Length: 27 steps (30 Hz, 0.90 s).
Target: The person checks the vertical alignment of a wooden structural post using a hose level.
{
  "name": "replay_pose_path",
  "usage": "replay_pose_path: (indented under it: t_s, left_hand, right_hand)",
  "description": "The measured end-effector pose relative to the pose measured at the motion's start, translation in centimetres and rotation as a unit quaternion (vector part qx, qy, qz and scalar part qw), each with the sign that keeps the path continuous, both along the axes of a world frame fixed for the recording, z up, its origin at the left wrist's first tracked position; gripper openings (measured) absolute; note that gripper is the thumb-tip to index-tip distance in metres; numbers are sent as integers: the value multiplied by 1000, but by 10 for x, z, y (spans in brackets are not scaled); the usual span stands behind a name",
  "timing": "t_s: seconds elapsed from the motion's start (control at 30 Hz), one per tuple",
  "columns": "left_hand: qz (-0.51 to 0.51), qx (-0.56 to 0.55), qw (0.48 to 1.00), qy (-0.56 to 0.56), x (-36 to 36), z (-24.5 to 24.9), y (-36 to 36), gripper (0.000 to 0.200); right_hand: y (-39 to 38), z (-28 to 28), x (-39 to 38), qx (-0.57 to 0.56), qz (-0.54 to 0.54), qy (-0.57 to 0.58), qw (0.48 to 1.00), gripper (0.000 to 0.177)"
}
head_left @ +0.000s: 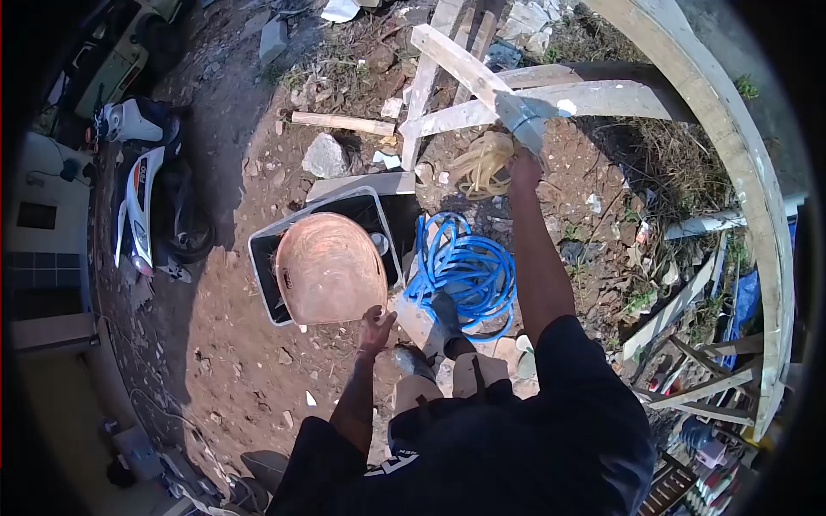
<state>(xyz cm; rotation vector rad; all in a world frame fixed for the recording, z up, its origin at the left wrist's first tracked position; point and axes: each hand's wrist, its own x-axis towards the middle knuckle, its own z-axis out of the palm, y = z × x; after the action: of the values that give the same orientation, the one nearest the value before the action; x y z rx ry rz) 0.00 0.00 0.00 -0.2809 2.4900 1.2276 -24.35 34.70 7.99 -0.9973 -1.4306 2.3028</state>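
Basin: while the left hand [375, 330] sits right by its near-right rim, the orange-brown plastic basin [335, 268] rests tilted in the mouth of a black plastic bin [373, 198], so it's to the far left of that hand.
Basin axis: looks near-round from up here, no obvious long way; I can see a slot handle on its left side.
Nearer hand: left, easily. Fingers loosely bent at the rim; can't tell if they're gripping.
Right hand [526, 166]: way off, far right, beside the yellowish coil [484, 165] and the plank [465, 62]; can't tell which it's clamped on, if any.
Hands together?: nope, well apart.
Tight side: blue hose [471, 267] piled just right of the bin, boot [446, 314] against it.
Roomier side: stony dirt [228, 353], left and near left.
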Motion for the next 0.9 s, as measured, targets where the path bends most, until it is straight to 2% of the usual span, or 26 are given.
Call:
replay_pose_path:
  t_s: [0.03,0.07,0.1,0.13,0.17,0.2,0.23,0.27,0.3,0.33,0.37,0.4,0.43,0.47,0.5,0.53,0.6,0.7,0.77,0.83,0.87,0.9]
  left_hand:
    - [-4,8,1000,-3,4,-4,7,63]
    - [-48,31,995,80,-39,31,42,65]
    - [-92,35,978,185,-139,71,69,66]
    - [-144,8,971,192,-185,95,98,75]
    - [-155,53,943,288,-224,90,126,80]
    - [-190,52,934,298,-255,107,154,80]
    - [-224,46,923,309,-281,126,174,80]
    - [-225,47,922,312,-301,120,191,80]
    - [-265,103,924,256,-318,107,206,76]
    - [-305,157,919,196,-327,98,217,72]
    - [-309,156,918,194,-331,87,224,72]
    - [-297,150,927,176,-331,78,228,65]
    - [-286,141,935,158,-330,67,230,59]
    - [-270,166,939,136,-331,42,230,47]
    - [-277,163,937,136,-328,43,231,47]
    - [-279,183,933,133,-323,43,231,44]
    - [-277,203,930,131,-318,44,230,41]
    - [-264,224,932,110,-313,49,232,33]
    - [-260,248,929,84,-304,66,231,32]
    - [-256,270,926,64,-299,74,230,31]
    - [-264,239,933,39,-299,76,230,30]
    - [-271,209,940,14,-296,83,229,29]
  right_hand:
    - [-3,2,15,13,0,-38,999,45]
    - [-4,4,24,27,1,-71,997,40]
    - [-6,4,-28,20,1,-47,999,40]
    - [-2,-16,-31,55,8,-25,998,37]
    - [2,-28,-31,88,14,-5,996,34]
    - [7,-27,-29,96,13,-5,995,34]
    - [5,-23,-31,40,10,9,999,33]
    - [3,-17,-31,11,8,16,1000,33]
    - [1,-11,-31,-18,6,23,1000,33]
    - [-1,-5,-29,-44,-2,19,999,23]
    - [1,0,-25,-71,-11,15,997,15]
    - [8,-13,-23,18,17,-2,1000,14]
    - [12,-18,-19,13,10,-2,1000,14]
    - [16,-20,-19,-27,28,13,999,23]
    - [21,-25,-19,-65,46,27,996,32]
    - [24,-31,-16,-68,42,29,996,32]
    - [32,-40,-11,-76,35,45,995,25]
    - [65,-24,2,-109,18,80,991,15]
    - [85,-7,2,-63,35,58,996,9]
    - [98,15,1,125,112,39,985,11]
    - [104,21,1,197,113,24,974,18]
    - [107,26,3,199,115,27,973,18]
